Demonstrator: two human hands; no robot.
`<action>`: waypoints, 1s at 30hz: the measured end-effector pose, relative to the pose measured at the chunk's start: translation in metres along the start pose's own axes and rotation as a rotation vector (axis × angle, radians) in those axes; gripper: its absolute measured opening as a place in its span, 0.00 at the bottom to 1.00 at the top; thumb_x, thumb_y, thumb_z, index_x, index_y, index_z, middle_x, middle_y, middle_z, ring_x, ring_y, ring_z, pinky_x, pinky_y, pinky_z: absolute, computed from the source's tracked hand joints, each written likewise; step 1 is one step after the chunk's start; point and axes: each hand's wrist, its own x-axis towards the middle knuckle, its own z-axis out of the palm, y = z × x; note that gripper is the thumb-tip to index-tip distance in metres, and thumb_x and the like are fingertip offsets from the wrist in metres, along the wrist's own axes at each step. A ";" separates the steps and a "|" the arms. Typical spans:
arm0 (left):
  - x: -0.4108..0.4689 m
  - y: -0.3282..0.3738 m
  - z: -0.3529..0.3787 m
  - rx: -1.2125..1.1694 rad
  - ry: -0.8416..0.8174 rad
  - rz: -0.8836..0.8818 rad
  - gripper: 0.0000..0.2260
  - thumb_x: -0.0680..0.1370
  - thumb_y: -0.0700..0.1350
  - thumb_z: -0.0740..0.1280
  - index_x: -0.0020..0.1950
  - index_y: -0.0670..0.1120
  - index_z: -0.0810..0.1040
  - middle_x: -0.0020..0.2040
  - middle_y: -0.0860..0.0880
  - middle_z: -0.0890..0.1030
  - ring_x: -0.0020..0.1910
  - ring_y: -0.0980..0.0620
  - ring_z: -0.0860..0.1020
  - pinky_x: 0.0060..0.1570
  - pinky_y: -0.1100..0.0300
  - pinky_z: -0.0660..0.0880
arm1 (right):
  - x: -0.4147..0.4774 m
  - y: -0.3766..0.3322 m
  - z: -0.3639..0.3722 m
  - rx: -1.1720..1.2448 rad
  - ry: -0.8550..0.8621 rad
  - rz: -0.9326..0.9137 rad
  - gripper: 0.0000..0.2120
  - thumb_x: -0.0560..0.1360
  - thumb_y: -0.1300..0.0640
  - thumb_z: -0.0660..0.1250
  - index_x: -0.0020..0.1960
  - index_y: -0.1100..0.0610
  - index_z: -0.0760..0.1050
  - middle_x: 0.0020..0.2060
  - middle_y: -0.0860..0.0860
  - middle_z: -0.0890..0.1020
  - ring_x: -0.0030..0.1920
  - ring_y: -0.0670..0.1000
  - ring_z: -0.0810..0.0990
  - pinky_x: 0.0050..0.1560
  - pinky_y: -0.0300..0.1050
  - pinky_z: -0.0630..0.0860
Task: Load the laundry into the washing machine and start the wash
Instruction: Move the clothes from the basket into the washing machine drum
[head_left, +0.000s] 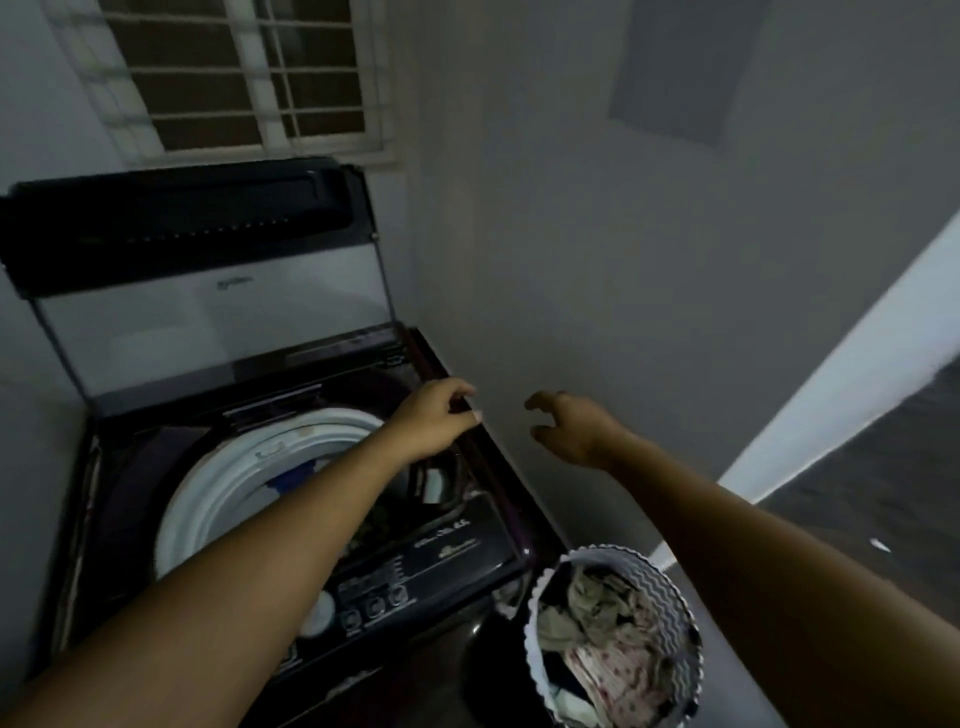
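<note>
A dark top-loading washing machine stands at the left with its glass lid raised. Its white drum rim is open; something blue shows inside. My left hand hovers over the machine's right rear edge, fingers loosely curled, holding nothing. My right hand is in the air in front of the wall, fingers apart and curled, empty. A round laundry basket with a wavy pattern stands on the floor at the machine's right, filled with crumpled clothes, beige and dotted pink.
The control panel with round buttons runs along the machine's front edge. A grey wall stands close on the right. A barred window is behind the machine. Dark floor opens at the right.
</note>
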 end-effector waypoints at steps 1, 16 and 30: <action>0.003 0.013 0.018 0.000 -0.021 0.019 0.20 0.78 0.52 0.70 0.70 0.51 0.74 0.69 0.48 0.74 0.66 0.47 0.75 0.66 0.49 0.73 | -0.006 0.020 -0.001 0.007 0.010 0.017 0.24 0.81 0.52 0.64 0.75 0.52 0.68 0.72 0.57 0.73 0.70 0.59 0.73 0.69 0.51 0.71; 0.046 0.027 0.324 -0.029 -0.367 -0.096 0.15 0.78 0.47 0.71 0.65 0.47 0.78 0.61 0.49 0.80 0.59 0.52 0.78 0.60 0.55 0.76 | -0.077 0.292 0.144 0.229 -0.169 0.315 0.22 0.78 0.54 0.67 0.71 0.55 0.73 0.67 0.58 0.79 0.66 0.60 0.77 0.63 0.48 0.73; 0.066 -0.157 0.497 -0.043 -0.459 -0.489 0.19 0.79 0.49 0.69 0.70 0.52 0.72 0.67 0.50 0.73 0.64 0.49 0.74 0.60 0.54 0.74 | -0.025 0.380 0.366 0.415 -0.311 0.297 0.27 0.79 0.49 0.68 0.75 0.54 0.67 0.67 0.60 0.78 0.65 0.63 0.77 0.64 0.52 0.75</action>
